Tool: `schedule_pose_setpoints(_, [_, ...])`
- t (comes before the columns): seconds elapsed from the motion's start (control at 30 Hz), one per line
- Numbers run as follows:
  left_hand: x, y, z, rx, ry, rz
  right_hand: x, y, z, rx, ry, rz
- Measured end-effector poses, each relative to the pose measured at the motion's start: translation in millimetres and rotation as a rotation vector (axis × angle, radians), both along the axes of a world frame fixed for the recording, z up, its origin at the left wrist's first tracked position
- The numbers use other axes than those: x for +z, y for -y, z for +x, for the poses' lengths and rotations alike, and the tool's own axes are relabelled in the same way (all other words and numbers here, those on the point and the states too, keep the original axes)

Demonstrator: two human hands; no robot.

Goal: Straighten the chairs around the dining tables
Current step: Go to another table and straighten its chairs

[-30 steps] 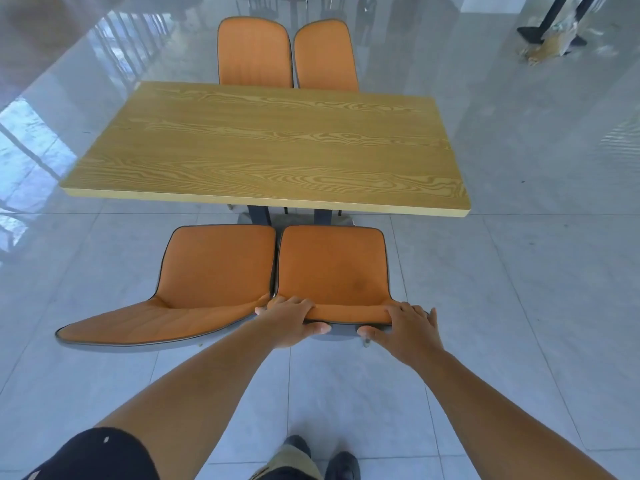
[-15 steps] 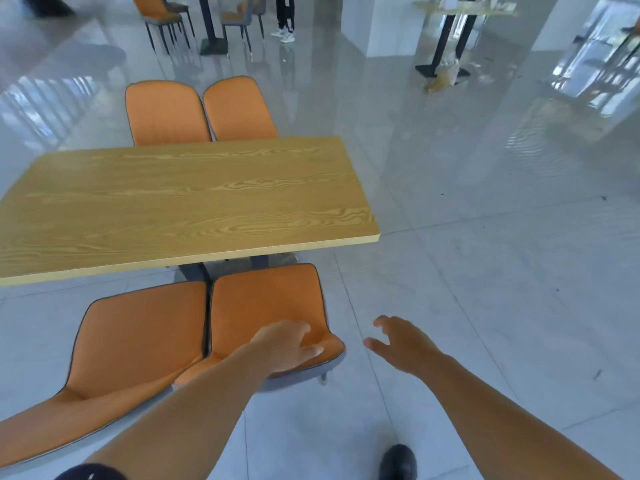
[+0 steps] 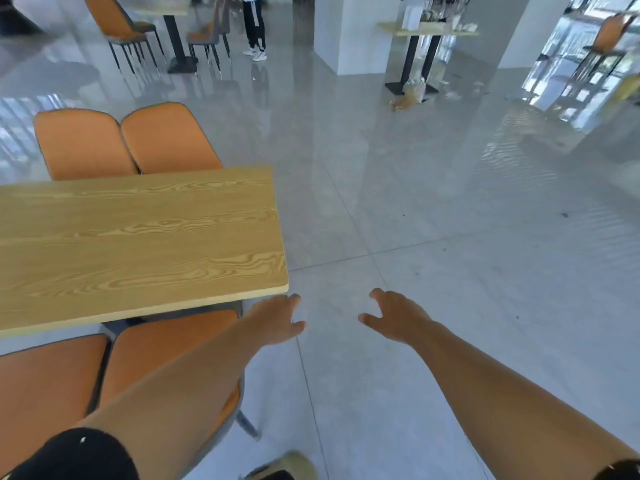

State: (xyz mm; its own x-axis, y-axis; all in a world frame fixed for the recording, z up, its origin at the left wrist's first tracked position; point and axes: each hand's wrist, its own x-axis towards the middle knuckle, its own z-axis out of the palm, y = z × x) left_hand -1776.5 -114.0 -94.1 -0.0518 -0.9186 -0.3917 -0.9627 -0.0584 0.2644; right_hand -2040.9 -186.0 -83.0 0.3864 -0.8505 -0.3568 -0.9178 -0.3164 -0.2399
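Observation:
A wooden dining table (image 3: 138, 244) fills the left of the view. Two orange chairs (image 3: 145, 355) stand side by side at its near edge, their seats pushed under it. Two more orange chairs (image 3: 128, 140) stand together at its far side. My left hand (image 3: 277, 320) hovers open just off the table's near right corner, past the right near chair, touching nothing. My right hand (image 3: 394, 317) hangs open over bare floor, fingers spread, holding nothing.
Grey tiled floor (image 3: 450, 271) stretches to the right. Farther back stand another table with chairs (image 3: 173, 32), a person's legs (image 3: 254, 26), a white pillar (image 3: 353, 32) and a pedestal table (image 3: 422, 39) with litter at its foot.
Both hands let go of the near right chair's back and lifted off it. The view swung right and up, so the table slid to the left.

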Motion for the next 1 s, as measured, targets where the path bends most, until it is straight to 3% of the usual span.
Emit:
schedule_pose_setpoints(0.5, [-34.9, 299.7, 40.4, 0.195, -0.063, -0.012, -8.9, 320.1, 56.4, 0.137, 0.005, 0.041])
schedule_pose_setpoints(1.0, [-31.2, 566.0, 191.4, 0.404, -0.052, 0.006, -19.0, 635.6, 228.8, 0.378, -0.037, 0.088])
